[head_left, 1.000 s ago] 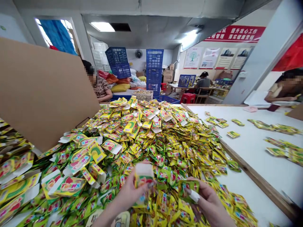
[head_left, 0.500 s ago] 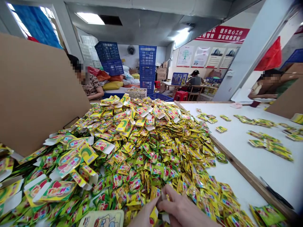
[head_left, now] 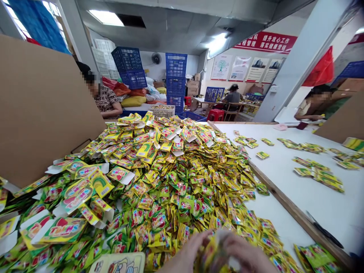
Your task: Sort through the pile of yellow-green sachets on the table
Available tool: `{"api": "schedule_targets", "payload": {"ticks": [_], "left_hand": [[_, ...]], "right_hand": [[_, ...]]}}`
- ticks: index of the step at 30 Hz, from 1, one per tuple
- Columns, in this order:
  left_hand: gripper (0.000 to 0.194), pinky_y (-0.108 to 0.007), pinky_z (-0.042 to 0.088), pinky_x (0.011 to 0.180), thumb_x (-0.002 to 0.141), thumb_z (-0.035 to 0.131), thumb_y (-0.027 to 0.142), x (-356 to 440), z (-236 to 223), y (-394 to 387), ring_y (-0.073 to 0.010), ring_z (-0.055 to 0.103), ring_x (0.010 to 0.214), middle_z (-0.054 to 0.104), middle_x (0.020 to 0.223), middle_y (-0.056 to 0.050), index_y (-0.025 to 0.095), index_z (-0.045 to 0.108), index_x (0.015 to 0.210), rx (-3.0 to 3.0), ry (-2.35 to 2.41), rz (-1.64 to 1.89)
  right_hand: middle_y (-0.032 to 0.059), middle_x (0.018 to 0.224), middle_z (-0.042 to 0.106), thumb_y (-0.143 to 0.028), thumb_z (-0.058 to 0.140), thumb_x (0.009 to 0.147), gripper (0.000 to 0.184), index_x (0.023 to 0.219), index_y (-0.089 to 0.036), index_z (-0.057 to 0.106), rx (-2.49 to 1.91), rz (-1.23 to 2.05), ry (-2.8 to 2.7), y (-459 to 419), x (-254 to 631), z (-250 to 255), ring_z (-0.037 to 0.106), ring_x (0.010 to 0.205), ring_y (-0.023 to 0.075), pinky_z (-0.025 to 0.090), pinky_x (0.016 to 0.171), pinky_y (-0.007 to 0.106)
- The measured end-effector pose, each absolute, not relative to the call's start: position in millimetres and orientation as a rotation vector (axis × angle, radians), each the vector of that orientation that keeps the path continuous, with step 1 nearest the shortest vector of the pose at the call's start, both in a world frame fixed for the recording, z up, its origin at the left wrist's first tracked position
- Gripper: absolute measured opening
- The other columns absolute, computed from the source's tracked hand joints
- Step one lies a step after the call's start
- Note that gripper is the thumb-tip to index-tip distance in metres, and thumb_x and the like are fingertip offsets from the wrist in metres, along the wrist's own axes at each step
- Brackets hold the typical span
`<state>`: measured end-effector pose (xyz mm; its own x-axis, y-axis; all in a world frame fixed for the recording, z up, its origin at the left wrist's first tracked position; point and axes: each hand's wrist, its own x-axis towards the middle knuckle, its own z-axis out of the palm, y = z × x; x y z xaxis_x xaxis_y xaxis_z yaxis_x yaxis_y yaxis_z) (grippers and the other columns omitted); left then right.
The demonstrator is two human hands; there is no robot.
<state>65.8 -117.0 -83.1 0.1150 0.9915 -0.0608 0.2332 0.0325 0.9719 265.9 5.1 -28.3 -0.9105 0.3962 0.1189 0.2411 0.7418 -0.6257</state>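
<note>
Two hands buried at the near edge of a mountain of candy packets

Both hands sit low at the near edge: the left hand [head_left: 189,253] and right hand [head_left: 247,256] are closed in around a blurry yellow-green packet [head_left: 214,254] held between them, fingers curled on it, so it lies right in the gap, a bit nearer the left. It's too smeared to tell which way its long axis runs. The big pile of sachets [head_left: 182,189] spreads away straight ahead on the desk [head_left: 284,223], with flat printed cartons [head_left: 74,193] off to the left against a brown cardboard sheet [head_left: 42,110]. Far back there are stacked blue crates [head_left: 176,81] and other people sitting at work.
</note>
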Motion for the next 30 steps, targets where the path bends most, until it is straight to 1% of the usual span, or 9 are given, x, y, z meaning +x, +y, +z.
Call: {"api": "schedule_targets", "payload": {"ticks": [4, 7, 12, 15, 18, 20, 23, 27, 30], "left_hand": [[0.038, -0.052, 0.027, 0.104, 0.081, 0.050, 0.028, 37.9, -64.5, -104.0, -0.0299, 0.037, 0.122, 0.049, 0.124, -0.011, 0.023, 0.048, 0.119, 1.696, 2.091, 0.893], [0.027, -0.053, 0.032, 0.098, 0.075, 0.057, 0.019, 23.0, -67.6, -95.7, -0.0319, 0.045, 0.110, 0.058, 0.107, -0.010, 0.020, 0.057, 0.101, 1.729, 2.139, 0.851], [0.016, -0.039, 0.046, 0.082, 0.083, 0.046, 0.027, 9.6, -69.9, -103.4, -0.0226, 0.057, 0.094, 0.060, 0.100, -0.006, 0.024, 0.049, 0.099, 1.532, 2.112, 1.048], [0.034, -0.036, 0.050, 0.081, 0.086, 0.040, 0.033, -0.7, -71.5, -115.0, -0.0224, 0.056, 0.106, 0.057, 0.115, -0.009, 0.023, 0.039, 0.118, 1.204, 2.058, 1.277], [0.054, -0.037, 0.053, 0.077, 0.078, 0.052, 0.043, -1.3, -81.8, -123.6, -0.0270, 0.057, 0.104, 0.052, 0.126, -0.014, 0.017, 0.041, 0.123, 0.789, 1.728, 1.518], [0.066, -0.040, 0.054, 0.076, 0.073, 0.055, 0.052, 8.6, -91.4, -126.3, -0.0289, 0.061, 0.096, 0.056, 0.122, -0.017, 0.012, 0.041, 0.123, 0.623, 1.590, 1.599], [0.074, -0.038, 0.050, 0.086, 0.067, 0.057, 0.060, 31.9, -100.5, -126.6, -0.0300, 0.053, 0.112, 0.050, 0.130, -0.016, 0.014, 0.041, 0.123, 0.347, 1.589, 1.728], [0.056, -0.038, 0.045, 0.093, 0.070, 0.056, 0.058, 53.1, -98.3, -122.0, -0.0295, 0.050, 0.116, 0.059, 0.120, -0.013, 0.017, 0.054, 0.108, 0.329, 1.497, 1.828], [0.052, -0.041, 0.043, 0.093, 0.072, 0.055, 0.055, 58.0, -93.7, -120.5, -0.0300, 0.053, 0.109, 0.062, 0.111, -0.014, 0.016, 0.057, 0.106, 0.547, 1.570, 1.735]], "right_hand": [[0.0160, 0.116, 0.060, -0.033, 0.031, 0.084, 0.039, 0.107, -0.017, 0.059, -1.233, -0.214, -2.407, 80.2, 321.2, -8.4, 0.065, 0.068, 0.0275, 0.050, 0.049, 0.038], [0.0169, 0.118, 0.058, -0.027, 0.031, 0.087, 0.038, 0.114, -0.015, 0.053, -1.346, -0.465, -2.351, 94.8, 313.7, -12.7, 0.065, 0.069, 0.0271, 0.048, 0.046, 0.036], [0.0063, 0.090, 0.065, -0.024, 0.052, 0.079, 0.011, 0.088, -0.022, 0.058, -0.792, 0.347, -2.749, 18.8, 207.9, -55.6, 0.060, 0.085, 0.0220, 0.051, 0.072, 0.034], [0.0089, 0.093, 0.062, -0.012, 0.058, 0.066, 0.015, 0.079, -0.019, 0.058, -0.643, 0.462, -2.874, -17.5, 165.2, -73.4, 0.055, 0.091, 0.0282, 0.048, 0.075, 0.042], [0.0066, 0.098, 0.057, -0.009, 0.053, 0.073, 0.011, 0.073, -0.020, 0.053, -0.624, 0.912, -2.563, -22.7, 156.9, -72.2, 0.052, 0.098, 0.0244, 0.044, 0.082, 0.039], [0.0072, 0.109, 0.052, -0.021, 0.052, 0.080, 0.008, 0.073, -0.021, 0.050, -0.640, 1.264, -2.120, -21.8, 155.3, -69.0, 0.048, 0.109, 0.0236, 0.042, 0.089, 0.038], [0.0086, 0.119, 0.047, -0.036, 0.050, 0.083, 0.016, 0.077, -0.022, 0.047, -0.654, 1.531, -1.640, -30.7, 144.8, -73.6, 0.048, 0.112, 0.0239, 0.045, 0.086, 0.036], [0.0085, 0.114, 0.052, -0.038, 0.053, 0.082, 0.017, 0.081, -0.022, 0.047, -0.680, 1.581, -1.528, -48.3, 130.9, -89.5, 0.057, 0.098, 0.0210, 0.048, 0.082, 0.035], [0.0082, 0.115, 0.057, -0.037, 0.058, 0.080, 0.031, 0.106, -0.027, 0.044, -0.585, 1.787, -1.473, -48.6, 133.6, -89.7, 0.057, 0.103, 0.0206, 0.046, 0.087, 0.036]]}}
